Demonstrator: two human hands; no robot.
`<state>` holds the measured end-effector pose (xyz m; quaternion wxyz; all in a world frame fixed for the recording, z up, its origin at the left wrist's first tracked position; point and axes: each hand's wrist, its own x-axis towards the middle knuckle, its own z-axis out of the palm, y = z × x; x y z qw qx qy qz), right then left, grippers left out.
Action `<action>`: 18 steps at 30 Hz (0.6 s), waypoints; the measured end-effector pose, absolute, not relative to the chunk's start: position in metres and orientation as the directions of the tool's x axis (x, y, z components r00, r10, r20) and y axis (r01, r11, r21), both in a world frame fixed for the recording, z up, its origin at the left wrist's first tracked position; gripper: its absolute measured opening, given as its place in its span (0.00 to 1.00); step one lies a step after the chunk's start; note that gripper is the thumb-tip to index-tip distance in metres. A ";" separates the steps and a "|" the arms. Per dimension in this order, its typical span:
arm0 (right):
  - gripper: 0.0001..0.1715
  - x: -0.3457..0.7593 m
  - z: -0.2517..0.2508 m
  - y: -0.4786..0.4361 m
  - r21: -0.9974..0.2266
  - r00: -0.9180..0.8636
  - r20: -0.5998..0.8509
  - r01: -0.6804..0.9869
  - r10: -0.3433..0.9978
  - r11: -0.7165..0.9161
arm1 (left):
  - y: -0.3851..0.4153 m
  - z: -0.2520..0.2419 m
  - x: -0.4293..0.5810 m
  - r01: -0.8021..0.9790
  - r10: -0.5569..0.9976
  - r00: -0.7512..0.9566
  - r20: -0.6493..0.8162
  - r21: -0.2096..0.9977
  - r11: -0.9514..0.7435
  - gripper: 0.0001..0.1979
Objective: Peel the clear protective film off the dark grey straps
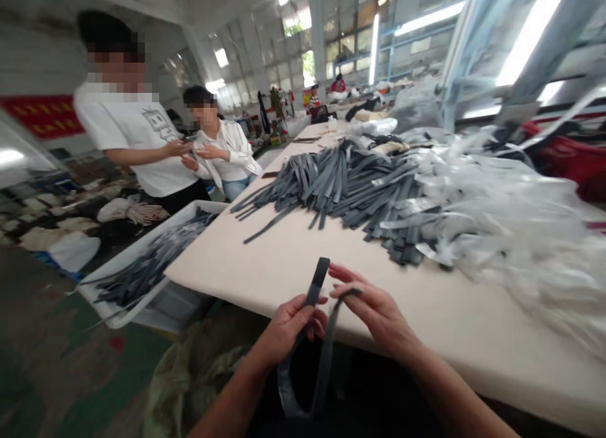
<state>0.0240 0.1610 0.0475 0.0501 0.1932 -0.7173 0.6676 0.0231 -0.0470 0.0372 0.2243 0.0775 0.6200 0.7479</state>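
A long dark grey strap [318, 280] hangs in a loop below my hands at the table's near edge. My left hand [296, 324] is closed round it near one end, which points up past the fingers. The other end lies between the thumb and fingers of my right hand [374, 305], with its tip bent over to the right. Beyond my hands, a big heap of similar grey straps [350, 179] is spread on the pale table [227, 255].
Clear plastic bags [502, 217] cover the table's right side. At the left a white bin [165, 305] holds more straps. Two people stand behind it, one in a white T-shirt [137, 135], one in a white jacket [237, 141]. A greenish sack [180, 375] lies below the table edge.
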 end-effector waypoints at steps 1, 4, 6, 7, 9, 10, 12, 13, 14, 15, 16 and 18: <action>0.17 0.018 0.050 0.160 -0.946 -0.925 0.320 -0.322 -0.205 -0.021 | -0.045 0.038 0.027 -0.272 0.455 -0.868 -0.200 0.958 -0.096 0.20; 0.16 0.011 0.056 0.155 -0.957 -0.940 0.279 -0.256 -0.198 -0.134 | -0.042 0.045 0.032 -0.331 0.508 -0.818 -0.269 0.943 -0.033 0.21; 0.17 0.011 0.058 0.149 -0.961 -0.952 0.254 -0.228 -0.169 -0.158 | -0.039 0.051 0.031 -0.306 0.514 -0.826 -0.231 0.950 -0.065 0.23; 0.17 0.012 0.059 0.146 -0.962 -0.958 0.245 -0.220 -0.153 -0.162 | -0.037 0.054 0.030 -0.272 0.510 -0.839 -0.189 0.958 -0.091 0.24; 0.19 0.013 0.058 0.141 -0.967 -0.967 0.220 -0.198 -0.130 -0.158 | -0.031 0.058 0.028 -0.186 0.495 -0.862 -0.105 0.975 -0.119 0.23; 0.20 0.014 0.057 0.140 -0.969 -0.970 0.212 -0.194 -0.116 -0.152 | -0.027 0.059 0.028 -0.149 0.485 -0.871 -0.077 0.983 -0.112 0.21; 0.18 0.016 0.054 0.141 -0.967 -0.971 0.228 -0.216 -0.078 -0.134 | -0.022 0.058 0.028 -0.105 0.474 -0.878 -0.069 0.993 -0.049 0.17; 0.17 0.017 0.052 0.144 -0.963 -0.968 0.246 -0.238 -0.050 -0.129 | -0.020 0.057 0.029 -0.087 0.478 -0.875 -0.074 0.996 -0.005 0.16; 0.15 0.017 0.050 0.148 -0.956 -0.964 0.265 -0.261 -0.016 -0.130 | -0.020 0.055 0.031 -0.066 0.490 -0.869 -0.077 0.997 0.038 0.16; 0.12 0.017 0.046 0.152 -0.950 -0.960 0.281 -0.281 0.019 -0.137 | -0.020 0.052 0.033 -0.046 0.506 -0.859 -0.080 0.996 0.080 0.17; 0.11 0.016 0.042 0.157 -0.944 -0.956 0.290 -0.295 0.052 -0.148 | -0.021 0.049 0.035 -0.026 0.527 -0.846 -0.083 0.993 0.114 0.17; 0.09 0.012 0.034 0.165 -0.934 -0.949 0.301 -0.313 0.088 -0.174 | -0.026 0.042 0.038 -0.006 0.559 -0.825 -0.086 0.990 0.143 0.16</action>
